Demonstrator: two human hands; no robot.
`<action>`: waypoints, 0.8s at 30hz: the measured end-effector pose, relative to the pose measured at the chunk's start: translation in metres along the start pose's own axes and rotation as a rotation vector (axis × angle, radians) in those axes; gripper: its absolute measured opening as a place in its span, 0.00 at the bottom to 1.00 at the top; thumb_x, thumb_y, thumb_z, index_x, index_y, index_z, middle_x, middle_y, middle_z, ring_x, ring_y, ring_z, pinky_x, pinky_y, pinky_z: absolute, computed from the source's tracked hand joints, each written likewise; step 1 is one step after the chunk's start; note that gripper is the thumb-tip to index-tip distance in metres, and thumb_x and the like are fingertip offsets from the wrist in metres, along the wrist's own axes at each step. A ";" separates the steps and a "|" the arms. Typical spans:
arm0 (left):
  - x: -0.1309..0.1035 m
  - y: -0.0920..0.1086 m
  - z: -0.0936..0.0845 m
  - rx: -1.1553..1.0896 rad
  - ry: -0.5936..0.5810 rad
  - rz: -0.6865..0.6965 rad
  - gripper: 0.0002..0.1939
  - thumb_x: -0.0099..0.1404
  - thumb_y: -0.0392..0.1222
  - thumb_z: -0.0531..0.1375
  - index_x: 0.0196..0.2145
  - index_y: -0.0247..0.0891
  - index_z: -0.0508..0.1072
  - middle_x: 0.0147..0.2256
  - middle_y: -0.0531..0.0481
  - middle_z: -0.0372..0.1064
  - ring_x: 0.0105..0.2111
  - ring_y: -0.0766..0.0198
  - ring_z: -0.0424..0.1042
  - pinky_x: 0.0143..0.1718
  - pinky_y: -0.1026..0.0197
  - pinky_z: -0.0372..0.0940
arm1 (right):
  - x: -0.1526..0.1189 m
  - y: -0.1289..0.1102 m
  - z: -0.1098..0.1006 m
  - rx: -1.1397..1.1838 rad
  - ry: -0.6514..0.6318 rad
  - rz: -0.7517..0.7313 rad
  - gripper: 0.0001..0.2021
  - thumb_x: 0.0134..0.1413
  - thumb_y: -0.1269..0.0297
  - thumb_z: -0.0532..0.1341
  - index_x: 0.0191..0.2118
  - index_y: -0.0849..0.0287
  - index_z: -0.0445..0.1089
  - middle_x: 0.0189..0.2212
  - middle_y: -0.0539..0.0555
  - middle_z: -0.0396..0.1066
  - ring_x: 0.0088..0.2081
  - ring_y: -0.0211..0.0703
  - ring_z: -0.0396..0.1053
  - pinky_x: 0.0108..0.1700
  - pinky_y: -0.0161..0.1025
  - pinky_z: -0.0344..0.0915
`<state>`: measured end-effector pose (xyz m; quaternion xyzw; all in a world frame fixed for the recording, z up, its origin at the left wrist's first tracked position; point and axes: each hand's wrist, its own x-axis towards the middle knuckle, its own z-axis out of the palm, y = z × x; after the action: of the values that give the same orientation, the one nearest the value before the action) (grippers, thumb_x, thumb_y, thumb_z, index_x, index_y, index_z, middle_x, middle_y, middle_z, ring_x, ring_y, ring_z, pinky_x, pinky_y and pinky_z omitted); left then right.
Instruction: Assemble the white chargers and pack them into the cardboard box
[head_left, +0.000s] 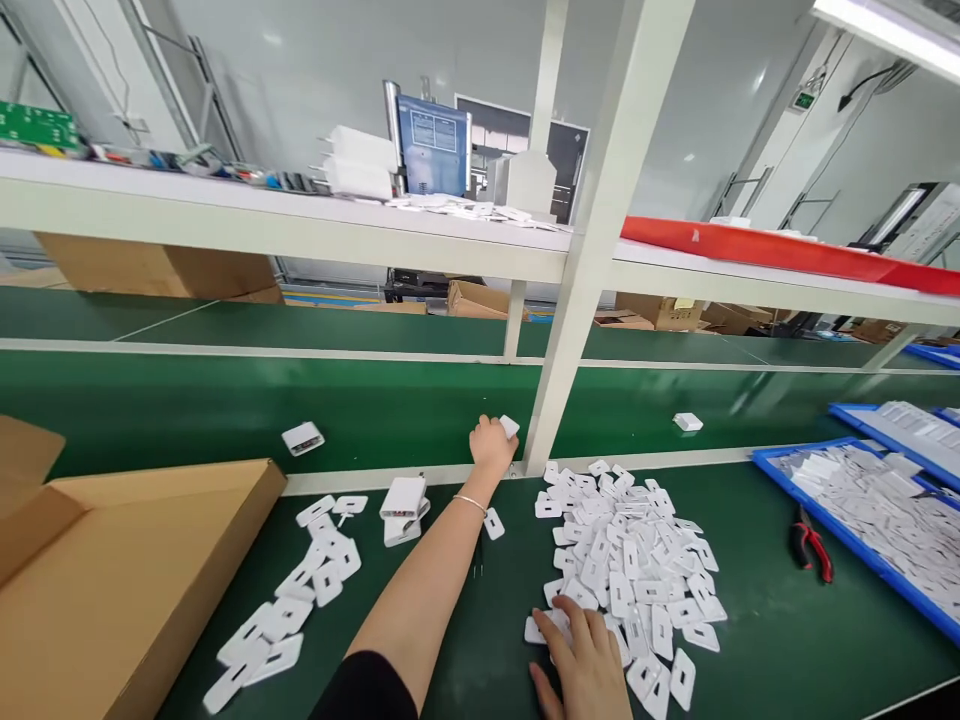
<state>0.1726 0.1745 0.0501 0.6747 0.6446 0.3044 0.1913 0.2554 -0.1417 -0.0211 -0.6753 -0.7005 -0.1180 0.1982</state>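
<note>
My left hand (491, 442) reaches out over the green belt (420, 405), close to a white post. Its fingers are closed around a small white plastic housing (509, 427), most of which the hand covers. My right hand (581, 655) lies with fingers apart at the near left edge of a pile of flat white plastic plates (630, 570) with slots, its fingertips touching the plates. Beneath my left arm lies a single white plate (493, 523). Left of that arm are stacked white housings (403, 508) and a loose row of white plates (292, 605).
An open cardboard box (150, 590) stands at the left. More housings sit on the belt, one at left (303, 438) and one at right (688, 422). Red-handled pliers (811, 548) lie beside a blue tray (840, 505) of white parts. A white post (581, 290) supports the shelf.
</note>
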 end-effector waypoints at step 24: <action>-0.256 -0.088 -0.183 -0.773 0.433 0.668 0.40 0.54 0.19 0.62 0.61 0.40 0.60 0.57 0.36 0.71 0.59 0.47 0.75 0.57 0.43 0.74 | 0.029 -0.033 0.008 0.385 -0.048 -0.091 0.16 0.73 0.62 0.54 0.61 0.54 0.68 0.47 0.59 0.74 0.42 0.50 0.78 0.39 0.45 0.78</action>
<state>-0.0099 -0.0944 0.0867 0.6451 0.2614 0.6947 0.1813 0.2215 -0.1145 -0.0121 -0.5952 -0.7445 0.0255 0.3014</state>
